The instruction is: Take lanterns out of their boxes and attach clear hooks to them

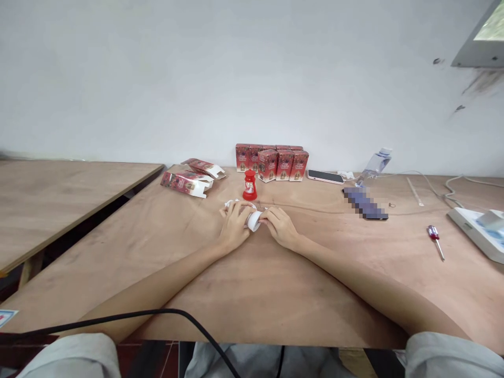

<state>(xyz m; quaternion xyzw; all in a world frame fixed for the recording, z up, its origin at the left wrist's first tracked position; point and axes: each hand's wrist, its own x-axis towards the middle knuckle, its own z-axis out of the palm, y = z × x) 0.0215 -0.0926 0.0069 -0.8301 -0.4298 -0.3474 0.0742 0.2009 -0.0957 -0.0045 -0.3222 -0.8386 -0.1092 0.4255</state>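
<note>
A small white round object (254,221), perhaps a roll or a round base, is between my hands just above the table. My left hand (235,227) is closed around its left side. The fingertips of my right hand (281,227) are pinched together at its right edge. A thin white strip or cord (231,202) shows behind my left fingers; whether it joins the white object I cannot tell. Just beyond my hands a small red lantern (250,186) stands upright.
Red printed boxes (283,166) stand by the wall; two opened boxes (189,182) lie at left. Rightward are a phone (325,177), a pixelated dark phone-like item (366,203), a tilted bottle (375,165), a screwdriver (435,239) and a power strip (478,228). A black cable (173,311) crosses in front.
</note>
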